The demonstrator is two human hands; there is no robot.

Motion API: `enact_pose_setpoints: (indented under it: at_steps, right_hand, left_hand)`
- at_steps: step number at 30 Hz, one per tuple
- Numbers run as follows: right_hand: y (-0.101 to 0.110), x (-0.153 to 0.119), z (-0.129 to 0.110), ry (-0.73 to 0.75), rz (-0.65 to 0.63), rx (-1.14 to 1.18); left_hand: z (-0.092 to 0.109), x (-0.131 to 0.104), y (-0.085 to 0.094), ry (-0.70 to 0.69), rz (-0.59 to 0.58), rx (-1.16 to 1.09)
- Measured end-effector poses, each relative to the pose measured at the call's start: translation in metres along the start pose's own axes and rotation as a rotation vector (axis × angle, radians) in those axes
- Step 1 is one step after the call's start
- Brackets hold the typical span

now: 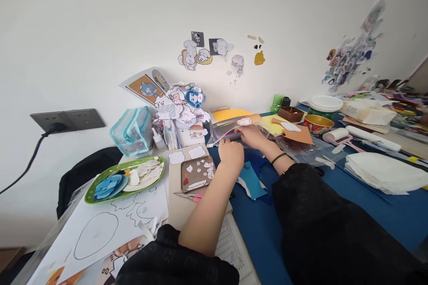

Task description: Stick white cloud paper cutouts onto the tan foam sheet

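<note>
A clear plastic bag (219, 136) with coloured sheets inside lies toward the wall in front of me. My left hand (231, 156) is closed, its fingertips pinching the near edge of the bag. Just right of it, my right hand (253, 136) is bent over the bag's edge with curled fingers gripping the plastic; its fingertips are partly hidden. A small cloud-shaped paper cutout (244, 121) rests on top of the bag. Blue paper pieces (251, 181) lie on the blue mat below my hands.
Left of my forearm are a brown tray (184, 174) of tiny cutouts, pink-handled scissors (195, 197) and a green dish (89, 193) with blue and white pieces. To the right are a gold-lined tin (318, 123), a lint roller (337, 135) and stacked white tissues (384, 171).
</note>
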State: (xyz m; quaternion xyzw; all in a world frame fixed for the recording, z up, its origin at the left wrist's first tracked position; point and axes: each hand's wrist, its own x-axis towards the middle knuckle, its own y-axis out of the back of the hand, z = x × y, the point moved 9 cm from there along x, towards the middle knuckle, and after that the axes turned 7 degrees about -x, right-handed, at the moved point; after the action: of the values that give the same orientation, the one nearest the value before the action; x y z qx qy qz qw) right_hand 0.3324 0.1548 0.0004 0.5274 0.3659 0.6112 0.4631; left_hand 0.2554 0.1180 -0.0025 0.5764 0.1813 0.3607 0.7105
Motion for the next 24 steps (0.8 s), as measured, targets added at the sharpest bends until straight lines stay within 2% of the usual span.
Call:
enact_pose_setpoints:
  at_steps: [4,10,16,24]
  right_hand:
    - [-0.0043,0.0003,0.0003,-0.004,0.013,-0.019]
    - [0.0011,0.0006,0.0032,-0.059,0.051,-0.031]
    - [-0.0034,-0.0002,-0.0001,0.002,0.055,0.004]
    - [-0.0070,0.0009,0.0017,0.012,0.050,0.025]
  left_hand:
    - [0.0026,-0.0008,0.0002,-0.003,-0.009,0.027]
    - [0.0030,-0.0026,0.0019,-0.003,-0.025,0.070]
    - [0.0026,-0.0030,0.0016,-0.001,-0.035,0.101]
    - [0.0015,-0.0034,-0.0001,0.007,-0.067,0.122]
